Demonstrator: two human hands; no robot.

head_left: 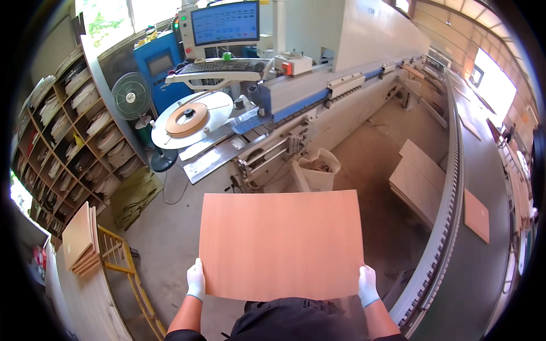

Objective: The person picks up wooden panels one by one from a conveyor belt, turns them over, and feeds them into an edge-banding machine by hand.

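A flat rectangular wood-grain panel [281,244], reddish-brown, is held out level in front of my body. My left hand [196,279], in a white glove, grips its left edge near the close corner. On the opposite edge my right hand [368,284], gloved the same way, has hold of it. Both thumbs lie along the edges; the other fingers are mostly hidden beneath the panel.
Ahead stands a long edge-banding machine [273,108] with a tape reel [190,118] and a monitor [225,23]. A conveyor [455,295] curves along my right, carrying a small panel [476,216]. Stacked boards [79,238] lie left, by a yellow frame [129,267]. A waste bag [319,170] stands beyond my panel.
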